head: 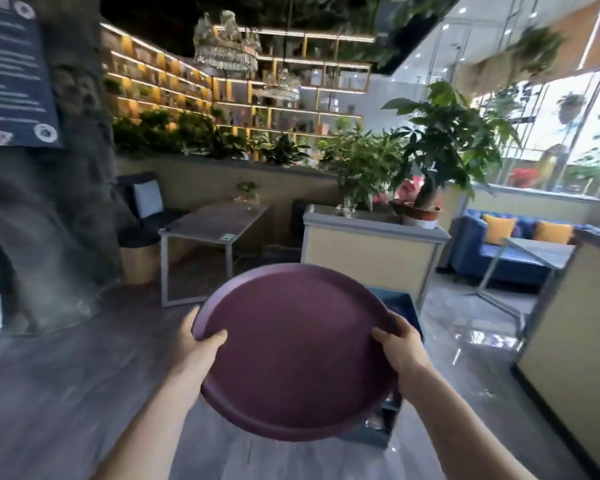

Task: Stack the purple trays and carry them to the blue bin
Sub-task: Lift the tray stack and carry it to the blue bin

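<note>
I hold round purple trays (293, 351) out in front of me at waist height, tilted slightly toward me. From here they look like one tray, and I cannot tell how many are stacked. My left hand (201, 344) grips the left rim with the thumb over the top. My right hand (400, 346) grips the right rim the same way. The blue bin (400, 303) stands on the floor right behind and below the trays, mostly hidden by them.
A planter box (371, 251) with leafy plants stands just beyond the bin. A wooden table (215, 223) with a metal frame is to the left, beside a thick dark pillar (49, 220). A blue sofa (506, 251) and a glass table (534, 254) are at right.
</note>
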Available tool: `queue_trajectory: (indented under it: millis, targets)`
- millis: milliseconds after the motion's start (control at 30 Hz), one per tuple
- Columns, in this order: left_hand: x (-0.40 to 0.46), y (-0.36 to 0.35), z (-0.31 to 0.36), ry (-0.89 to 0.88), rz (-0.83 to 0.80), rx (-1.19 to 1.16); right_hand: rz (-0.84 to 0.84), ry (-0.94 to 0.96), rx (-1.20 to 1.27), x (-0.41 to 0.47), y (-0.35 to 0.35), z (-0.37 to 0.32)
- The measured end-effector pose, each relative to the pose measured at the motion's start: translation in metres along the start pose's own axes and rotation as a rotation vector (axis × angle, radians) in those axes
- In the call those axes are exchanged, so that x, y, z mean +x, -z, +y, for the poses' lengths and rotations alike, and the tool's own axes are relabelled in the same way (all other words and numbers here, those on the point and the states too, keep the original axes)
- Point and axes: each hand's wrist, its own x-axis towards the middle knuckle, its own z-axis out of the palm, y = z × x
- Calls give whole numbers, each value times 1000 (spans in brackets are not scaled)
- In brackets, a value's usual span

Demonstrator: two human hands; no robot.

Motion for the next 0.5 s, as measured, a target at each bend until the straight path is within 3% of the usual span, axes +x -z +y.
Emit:
queue_trajectory:
  millis: [267, 500]
  targets:
    - [63, -129, -9, -26, -206, 26, 227, -27, -22, 65, 65, 15]
    - [115, -255, -16, -22, -247, 57, 284, -54, -12, 178, 116, 30]
